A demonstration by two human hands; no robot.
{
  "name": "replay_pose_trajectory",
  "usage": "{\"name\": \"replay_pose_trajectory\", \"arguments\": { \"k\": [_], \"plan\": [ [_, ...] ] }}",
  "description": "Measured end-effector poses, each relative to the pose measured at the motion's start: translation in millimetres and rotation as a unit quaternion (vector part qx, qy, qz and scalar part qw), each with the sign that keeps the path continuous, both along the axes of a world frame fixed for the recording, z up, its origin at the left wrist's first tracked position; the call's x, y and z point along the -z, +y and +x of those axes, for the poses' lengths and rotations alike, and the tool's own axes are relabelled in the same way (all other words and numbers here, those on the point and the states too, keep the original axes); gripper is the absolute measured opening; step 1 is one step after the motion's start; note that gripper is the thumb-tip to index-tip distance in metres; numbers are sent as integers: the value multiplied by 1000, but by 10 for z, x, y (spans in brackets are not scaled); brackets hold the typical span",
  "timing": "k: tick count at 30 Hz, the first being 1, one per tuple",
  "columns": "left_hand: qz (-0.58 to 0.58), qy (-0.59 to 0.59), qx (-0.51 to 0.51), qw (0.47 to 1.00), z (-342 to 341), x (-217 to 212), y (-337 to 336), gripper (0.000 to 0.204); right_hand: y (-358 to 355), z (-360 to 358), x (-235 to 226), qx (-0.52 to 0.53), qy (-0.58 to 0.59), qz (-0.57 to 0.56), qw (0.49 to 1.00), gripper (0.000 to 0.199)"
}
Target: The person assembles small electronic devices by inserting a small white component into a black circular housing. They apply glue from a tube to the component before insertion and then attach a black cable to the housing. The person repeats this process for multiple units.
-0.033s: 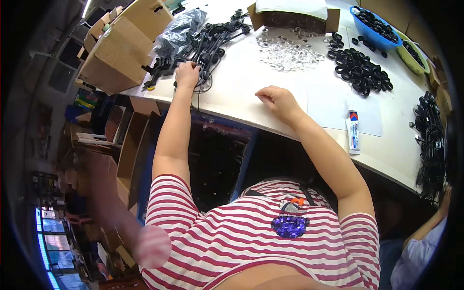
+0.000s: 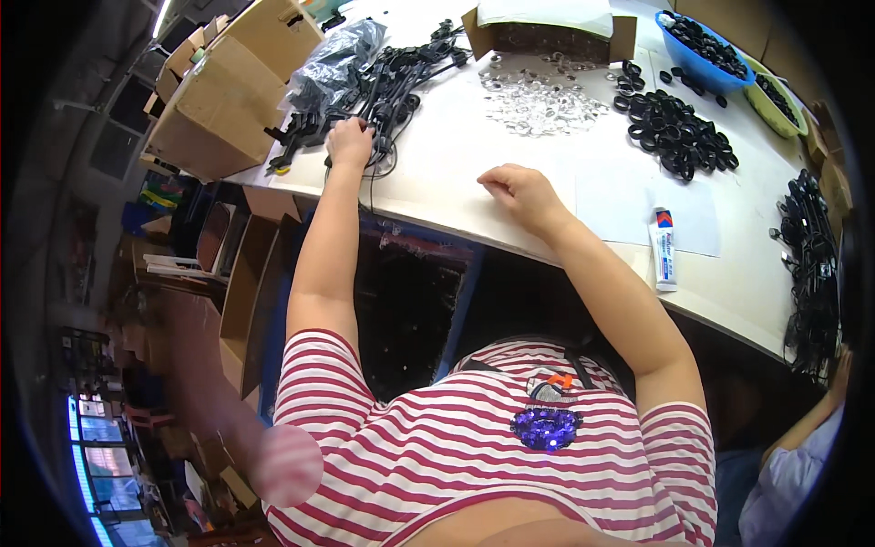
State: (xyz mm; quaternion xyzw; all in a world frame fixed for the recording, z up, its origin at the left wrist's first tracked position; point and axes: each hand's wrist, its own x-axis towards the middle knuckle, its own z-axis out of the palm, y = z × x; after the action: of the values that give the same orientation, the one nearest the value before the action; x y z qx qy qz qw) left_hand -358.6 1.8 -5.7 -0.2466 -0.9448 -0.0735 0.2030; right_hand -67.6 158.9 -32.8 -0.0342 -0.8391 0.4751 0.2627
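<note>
Cables [image 2: 394,87], black and tangled, lie in a long heap on the left part of the table [image 2: 447,150], stretching from near your left hand [image 2: 349,143] toward the far edge. A grey plastic bag [image 2: 337,66] rests against this heap on its left side, and a large carton [image 2: 214,109] stands further to the left. It seems to me that each kind of part has its own place, so that the kinds do not mix: clear rings [image 2: 542,105] are spread in the far middle, before an open box [image 2: 623,38], while black rings [image 2: 679,137] are heaped to the right of them. A blue bowl [image 2: 697,69] with more small black parts stands at the far right. Your tube [image 2: 664,251] lies at the near right, partly over a white sheet [image 2: 606,205], perhaps because there it is easy to reach.

Your left arm is stretched out, and the fingers of this hand are bent down onto the near end of the cables. They touch there, but I cannot tell whether they grip one. Your right hand [image 2: 527,193] is above the near middle of the table; its fingers are folded, with the tips drawn together, and no thing is visible in them.
</note>
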Motion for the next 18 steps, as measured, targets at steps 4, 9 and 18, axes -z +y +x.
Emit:
{"name": "replay_pose_trajectory", "arguments": {
  "k": [4, 9, 18],
  "plan": [
    [-46, -57, -35, 997, -28, -67, 168, 32, -13, -13, 49, -12, -6, 13, 1000, 16],
    [71, -131, 116, 982, -523, 138, 15, 45, 82, -405, 653, 9, 64, 124, 990, 24],
    [182, -85, 173, 964, -2037, 667, 7, 42, 94, -161, 257, 5, 2, 68, 998, 11]
  ]
}}
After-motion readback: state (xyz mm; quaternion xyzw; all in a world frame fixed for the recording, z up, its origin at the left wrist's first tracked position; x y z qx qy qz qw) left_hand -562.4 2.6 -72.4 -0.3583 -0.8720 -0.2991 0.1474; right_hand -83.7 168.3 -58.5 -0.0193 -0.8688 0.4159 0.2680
